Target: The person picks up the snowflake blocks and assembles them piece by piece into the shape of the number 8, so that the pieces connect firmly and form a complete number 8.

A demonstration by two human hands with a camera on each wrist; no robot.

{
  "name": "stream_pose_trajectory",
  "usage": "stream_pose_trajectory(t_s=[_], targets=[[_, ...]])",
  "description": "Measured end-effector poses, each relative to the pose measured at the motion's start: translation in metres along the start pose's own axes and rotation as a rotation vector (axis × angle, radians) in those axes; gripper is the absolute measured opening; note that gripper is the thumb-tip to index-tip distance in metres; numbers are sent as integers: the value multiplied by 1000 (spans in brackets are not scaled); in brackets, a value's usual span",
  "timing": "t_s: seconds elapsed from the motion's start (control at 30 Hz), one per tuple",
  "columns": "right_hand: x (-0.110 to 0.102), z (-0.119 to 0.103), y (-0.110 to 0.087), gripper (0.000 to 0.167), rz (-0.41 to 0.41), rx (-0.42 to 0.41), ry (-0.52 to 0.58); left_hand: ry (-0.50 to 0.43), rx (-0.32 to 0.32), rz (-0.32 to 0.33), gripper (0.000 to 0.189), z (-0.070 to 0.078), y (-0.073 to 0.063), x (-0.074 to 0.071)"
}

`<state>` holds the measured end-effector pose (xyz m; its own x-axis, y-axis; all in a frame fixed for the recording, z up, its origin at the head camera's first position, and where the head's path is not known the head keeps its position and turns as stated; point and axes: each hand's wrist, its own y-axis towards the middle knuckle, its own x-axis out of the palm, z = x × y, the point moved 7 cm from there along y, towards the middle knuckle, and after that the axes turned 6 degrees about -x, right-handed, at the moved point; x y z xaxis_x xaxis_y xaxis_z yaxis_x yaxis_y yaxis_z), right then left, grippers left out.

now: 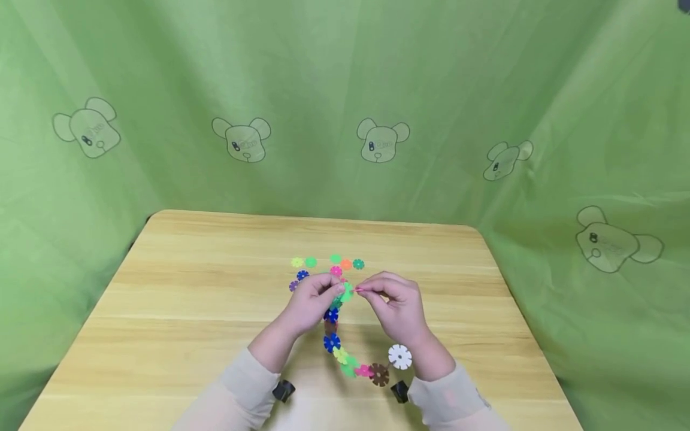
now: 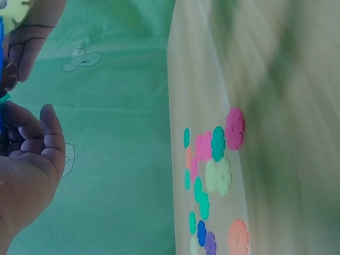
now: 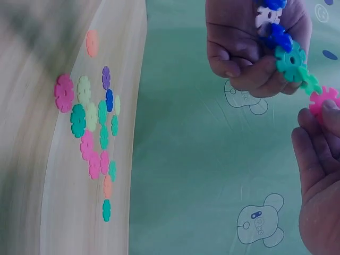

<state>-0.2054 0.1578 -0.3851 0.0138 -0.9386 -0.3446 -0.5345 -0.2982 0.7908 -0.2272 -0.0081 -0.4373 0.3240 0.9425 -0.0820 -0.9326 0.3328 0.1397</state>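
A chain of notched plastic snowflake discs hangs in a curve from my left hand (image 1: 311, 302), which pinches it near a light green disc (image 1: 347, 292). My right hand (image 1: 398, 308) pinches a pink disc (image 3: 325, 98) between thumb and fingers, its edge right at the light green disc. Down the chain come a teal disc (image 3: 291, 60), blue discs (image 1: 331, 342), a yellow one (image 1: 341, 355), a brown one (image 1: 379, 375) and, at the free end, a white disc (image 1: 400, 357). The left palm partly hides the chain in the right wrist view.
Loose discs lie on the wooden table (image 1: 215, 299) beyond the hands, among them orange (image 1: 346, 264), purple (image 3: 106, 78) and magenta (image 3: 64, 93) ones. A green curtain (image 1: 312, 72) with bear-face prints surrounds the table. Small black blocks (image 1: 284, 391) sit by both wrists.
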Motion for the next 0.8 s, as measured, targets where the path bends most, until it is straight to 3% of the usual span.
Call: stream_pose_trajectory(t_s=[0.23, 0.6, 0.67, 0.8], targets=[[-1, 2, -2, 27, -25, 32, 41, -20, 11, 17, 19, -3, 0, 2], [0, -4, 5, 22, -90, 8, -75, 53, -54, 7, 20, -5, 2, 0], [0, -2, 5, 21, -95, 43, -70, 57, -64, 5, 20, -5, 2, 0], [1, 8, -1, 16, -80, 188, 2, 75, -101, 6, 21, -6, 3, 0]])
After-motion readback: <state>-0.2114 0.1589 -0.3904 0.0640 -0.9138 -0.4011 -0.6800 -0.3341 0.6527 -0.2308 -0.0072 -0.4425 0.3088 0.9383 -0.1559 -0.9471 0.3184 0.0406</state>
